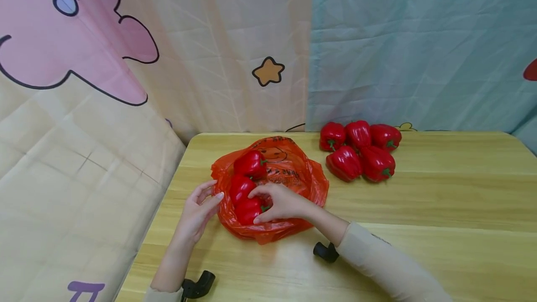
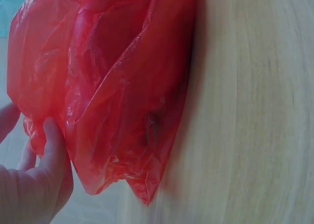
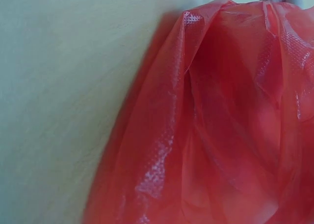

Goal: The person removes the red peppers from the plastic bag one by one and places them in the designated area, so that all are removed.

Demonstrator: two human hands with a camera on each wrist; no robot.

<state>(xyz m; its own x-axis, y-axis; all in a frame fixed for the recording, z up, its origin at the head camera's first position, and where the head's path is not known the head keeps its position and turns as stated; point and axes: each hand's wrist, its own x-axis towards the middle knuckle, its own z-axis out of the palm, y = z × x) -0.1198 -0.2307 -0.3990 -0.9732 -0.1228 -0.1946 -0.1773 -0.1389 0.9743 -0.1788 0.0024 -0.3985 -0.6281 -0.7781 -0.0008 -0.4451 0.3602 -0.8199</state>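
An orange-red plastic bag [image 1: 316,185] lies with its mouth open on the table. Inside, along its left side, three glossy red bell peppers sit in a row: a far one [image 1: 248,164], a middle one [image 1: 241,189] and a near one [image 1: 246,211]. My right hand [image 1: 285,203] reaches into the bag and grips the near pepper between thumb and fingers. At the left rim, my left hand [image 1: 196,213] holds the bag's edge, thumb on the near side of the plastic in the left wrist view. The right wrist view shows mostly bag film [image 3: 225,111], which hides the right hand's grip.
Several more red bell peppers [image 1: 359,153] stand grouped at the table's back, right of the bag. The wooden table [image 1: 444,199] stretches to the right. Printed curtains [image 1: 235,50] hang behind and on the left. A black mount [image 1: 199,285] sits at the left wrist, another [image 1: 325,252] at the right.
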